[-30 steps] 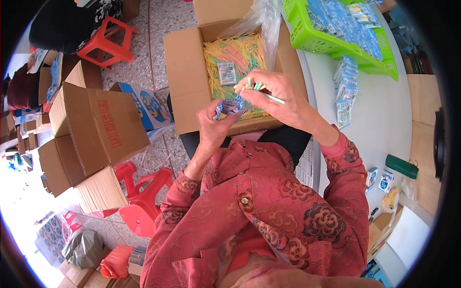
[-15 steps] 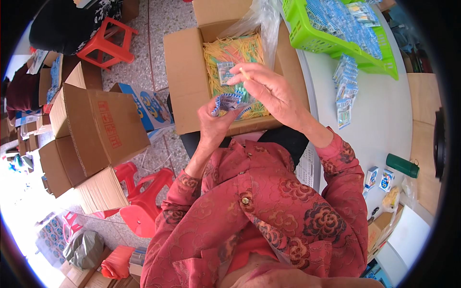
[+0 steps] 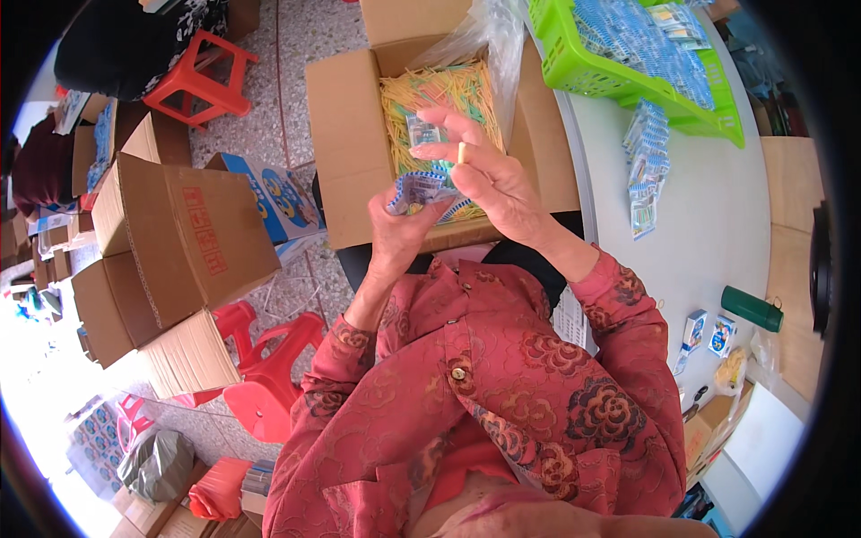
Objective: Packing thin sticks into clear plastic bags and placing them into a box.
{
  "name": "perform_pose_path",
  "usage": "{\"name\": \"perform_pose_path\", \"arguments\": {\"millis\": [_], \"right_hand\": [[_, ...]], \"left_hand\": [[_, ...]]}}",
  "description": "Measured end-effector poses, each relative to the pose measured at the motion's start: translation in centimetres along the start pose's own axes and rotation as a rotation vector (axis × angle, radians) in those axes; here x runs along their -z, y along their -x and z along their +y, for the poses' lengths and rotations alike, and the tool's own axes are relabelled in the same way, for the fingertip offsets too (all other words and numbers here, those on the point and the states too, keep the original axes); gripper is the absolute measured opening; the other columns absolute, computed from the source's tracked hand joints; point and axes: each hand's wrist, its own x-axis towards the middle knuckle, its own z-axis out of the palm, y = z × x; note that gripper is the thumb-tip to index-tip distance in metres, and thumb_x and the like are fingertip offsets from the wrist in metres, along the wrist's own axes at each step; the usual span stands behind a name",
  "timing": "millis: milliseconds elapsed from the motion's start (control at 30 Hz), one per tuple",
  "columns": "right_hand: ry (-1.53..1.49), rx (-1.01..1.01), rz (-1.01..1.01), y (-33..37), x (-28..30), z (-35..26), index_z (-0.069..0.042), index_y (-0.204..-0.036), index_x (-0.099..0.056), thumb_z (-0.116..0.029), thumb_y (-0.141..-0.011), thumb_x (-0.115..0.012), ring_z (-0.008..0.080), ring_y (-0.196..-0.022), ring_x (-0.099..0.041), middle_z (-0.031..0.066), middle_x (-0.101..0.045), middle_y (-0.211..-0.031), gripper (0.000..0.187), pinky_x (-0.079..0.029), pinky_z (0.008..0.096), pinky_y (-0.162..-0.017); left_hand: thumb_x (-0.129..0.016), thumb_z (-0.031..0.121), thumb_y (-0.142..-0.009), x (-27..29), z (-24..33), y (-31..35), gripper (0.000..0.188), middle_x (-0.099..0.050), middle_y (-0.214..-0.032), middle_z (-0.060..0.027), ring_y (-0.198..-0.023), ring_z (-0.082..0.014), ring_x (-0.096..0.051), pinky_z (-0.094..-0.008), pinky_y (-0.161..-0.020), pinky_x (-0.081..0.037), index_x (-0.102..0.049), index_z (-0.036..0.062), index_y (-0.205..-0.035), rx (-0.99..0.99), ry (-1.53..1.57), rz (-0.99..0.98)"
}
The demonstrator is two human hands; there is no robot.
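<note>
Your left hand (image 3: 399, 224) pinches the blue packets (image 3: 421, 190) while your right hand (image 3: 489, 179), directly above, pinches a yellow stick (image 3: 463, 152) upright.

Packing workshop: stacked cartons (image 3: 179, 242), sachet-filled crate (image 3: 646, 63).

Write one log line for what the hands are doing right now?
left hand: holds small blue packets | right hand: pinches yellow stick | below: open cardboard box of yellow sticks
</note>
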Motion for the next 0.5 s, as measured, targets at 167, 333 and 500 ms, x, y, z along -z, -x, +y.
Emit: {"name": "perform_pose_path", "arguments": {"millis": [167, 333, 500], "right_hand": [[-0.094, -0.072, 0.023, 0.8, -0.1, 0.3, -0.009, -0.114, -0.056, -0.012, -0.084, -0.054, 0.0223, -0.125, -0.031, 0.0091, -0.044, -0.125, 0.030, -0.021, 0.0378, -0.103], [0.137, -0.015, 0.015, -0.2, 1.4, -2.0, -0.008, -0.111, -0.056, -0.004, -0.080, -0.054, 0.0233, -0.122, -0.036, 0.0101, -0.045, -0.125, 0.032, -0.025, 0.0384, -0.102], [0.399, 0.111, -0.009, -0.6, 1.2, -1.1, -0.006, -0.102, -0.061, -0.011, -0.081, -0.057, 0.0198, -0.101, -0.055, 0.0052, -0.060, -0.105, 0.022, -0.037, 0.0331, -0.092]], "left_hand": [[-0.067, 0.002, -0.072, 0.6, -0.4, 0.1, 0.016, -0.064, -0.076, -0.0002, -0.069, -0.0045, -0.054, -0.0217, -0.063, -0.045, -0.063, 0.0000, -0.087, -0.040, -0.012, -0.004], [-0.067, 0.001, -0.071, 0.6, 0.2, 0.1, 0.014, -0.062, -0.076, -0.0004, -0.068, -0.0049, -0.053, -0.0215, -0.061, -0.045, -0.063, -0.0006, -0.084, -0.010, -0.030, -0.001], [-0.069, 0.001, -0.070, 1.0, -0.1, -0.7, 0.014, -0.061, -0.074, 0.0000, -0.067, -0.0061, -0.053, -0.0220, -0.060, -0.045, -0.062, 0.0005, -0.082, -0.096, -0.010, 0.084]]}}
